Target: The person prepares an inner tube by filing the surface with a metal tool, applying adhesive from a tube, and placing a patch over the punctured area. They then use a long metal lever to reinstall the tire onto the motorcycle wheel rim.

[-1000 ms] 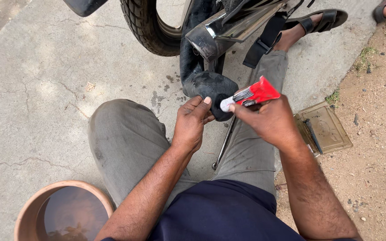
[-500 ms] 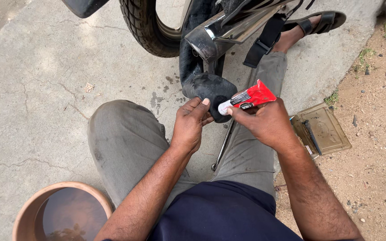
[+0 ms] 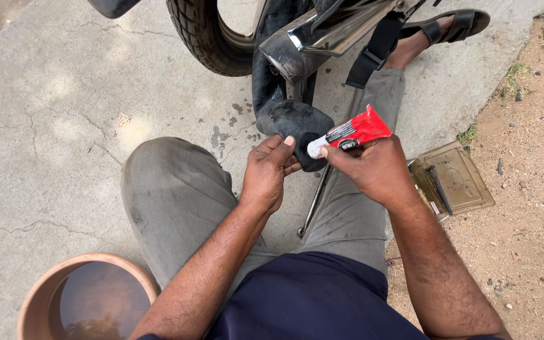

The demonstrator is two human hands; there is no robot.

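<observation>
- Left hand [image 3: 271,170] clamped on the black inner tube [image 3: 294,129]: fingers wrap its near edge, thumb up on the rubber, pinning a fold of it just above the left knee.
- Right hand [image 3: 373,169] closed round a small red squeeze tube [image 3: 355,132], white nozzle end aimed left at the rubber, just beside the left thumb. Can't tell if nozzle actually touches the rubber.
- Inner tube hangs down from the motorbike, between rear tyre [image 3: 206,41] and chrome exhaust [image 3: 322,34]; lower loop sits right at both hands.
- Change vs 1 s ago: red tube has dropped lower & swung closer in; white tip was a bit off the rubber, now it's tight at the spot the left hand holds. Left grip same place, barely shifted.
- Reads as: hands have closed up on one patch of rubber, so work looks to be at the squeeze-on stage, not the fetching stage. No paste visible on rubber yet, as far as I can see.
- Around: thin metal rod [image 3: 313,204] lies on the concrete between the legs; flat olive tin lid/tray [image 3: 458,179] w/ a dark tool on it, at the dirt edge near right arm; clay-coloured basin of murky water [image 3: 39,299] by left knee; sandalled foot [image 3: 436,31] stretched past the exhaust.
</observation>
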